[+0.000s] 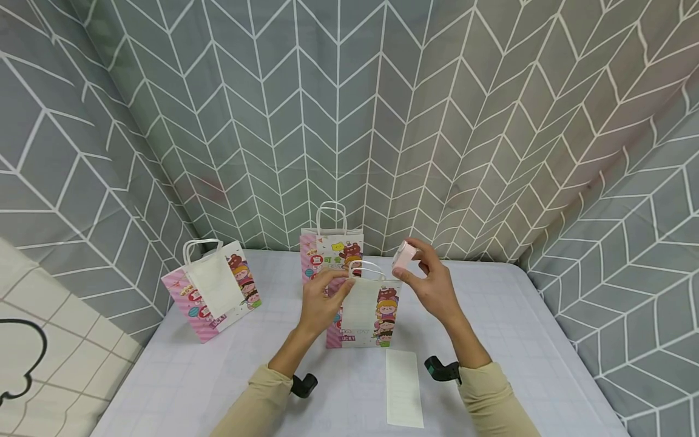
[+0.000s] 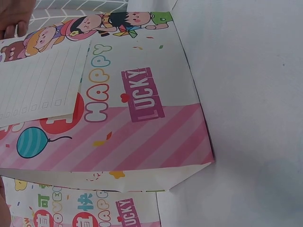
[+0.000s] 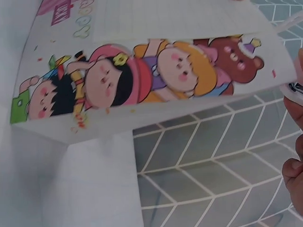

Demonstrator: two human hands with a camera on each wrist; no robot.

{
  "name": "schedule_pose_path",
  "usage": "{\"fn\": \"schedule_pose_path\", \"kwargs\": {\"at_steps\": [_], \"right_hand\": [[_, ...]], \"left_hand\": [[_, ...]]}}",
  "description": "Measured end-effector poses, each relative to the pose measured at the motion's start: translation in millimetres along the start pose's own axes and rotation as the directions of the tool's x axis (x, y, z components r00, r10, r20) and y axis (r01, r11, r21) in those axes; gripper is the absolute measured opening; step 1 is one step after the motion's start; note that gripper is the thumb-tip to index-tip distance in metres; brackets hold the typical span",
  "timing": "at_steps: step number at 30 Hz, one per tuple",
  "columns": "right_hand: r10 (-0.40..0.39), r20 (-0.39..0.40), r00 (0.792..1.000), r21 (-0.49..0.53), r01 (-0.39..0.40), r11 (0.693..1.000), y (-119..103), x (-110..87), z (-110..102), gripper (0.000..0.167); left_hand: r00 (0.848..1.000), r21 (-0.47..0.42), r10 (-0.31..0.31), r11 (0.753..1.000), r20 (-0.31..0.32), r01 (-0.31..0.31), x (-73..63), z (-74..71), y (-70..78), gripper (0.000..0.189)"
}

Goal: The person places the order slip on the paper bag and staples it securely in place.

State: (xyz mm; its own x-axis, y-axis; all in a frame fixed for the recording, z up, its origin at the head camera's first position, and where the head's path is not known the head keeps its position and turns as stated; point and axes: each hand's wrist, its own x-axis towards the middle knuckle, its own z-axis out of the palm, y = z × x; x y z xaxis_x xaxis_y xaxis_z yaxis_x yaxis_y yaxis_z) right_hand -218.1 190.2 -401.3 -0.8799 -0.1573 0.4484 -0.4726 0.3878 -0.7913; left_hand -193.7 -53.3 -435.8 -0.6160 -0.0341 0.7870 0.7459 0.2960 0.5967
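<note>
A printed paper gift bag (image 1: 386, 312) stands upright on the table with a white lined sheet (image 1: 358, 309) flat against its front. With finger and thumb, my left hand (image 1: 318, 306) pinches the top edge of this bag and sheet. My right hand (image 1: 437, 288) holds a small pink and white block-like object (image 1: 404, 255) just off the bag's upper right corner; its kind is unclear. The lined sheet (image 2: 42, 85) shows ruled lines and small boxes in the left wrist view. Cartoon figures (image 3: 184, 71) line the bag's side edge in the right wrist view.
Behind the front bag stands a similar gift bag (image 1: 308, 246), partly hidden. A third bag (image 1: 248, 282), bearing a white sheet (image 1: 218, 284), leans at the left. Another pale sheet (image 1: 404, 388) lies on the table (image 1: 480, 303) nearer me. Patterned curtains (image 1: 338, 121) hang around the table.
</note>
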Motion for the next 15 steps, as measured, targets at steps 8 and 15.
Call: {"fn": "schedule_pose_path", "kwargs": {"at_steps": [8, 15], "right_hand": [[0.005, 0.038, 0.999, -0.027, -0.004, 1.0, -18.4, 5.2, 7.2, 0.069], [-0.024, 0.072, 0.997, -0.046, 0.028, 0.999, -57.4, 3.3, 10.3, 0.06]], "left_hand": [[1.0, 0.006, -0.006, 1.0, 0.005, 0.006, -0.2, -0.5, 0.3, 0.02], [1.0, 0.02, -0.004, 1.0, -0.005, 0.004, -0.7, 1.4, -4.5, 0.02]]}}
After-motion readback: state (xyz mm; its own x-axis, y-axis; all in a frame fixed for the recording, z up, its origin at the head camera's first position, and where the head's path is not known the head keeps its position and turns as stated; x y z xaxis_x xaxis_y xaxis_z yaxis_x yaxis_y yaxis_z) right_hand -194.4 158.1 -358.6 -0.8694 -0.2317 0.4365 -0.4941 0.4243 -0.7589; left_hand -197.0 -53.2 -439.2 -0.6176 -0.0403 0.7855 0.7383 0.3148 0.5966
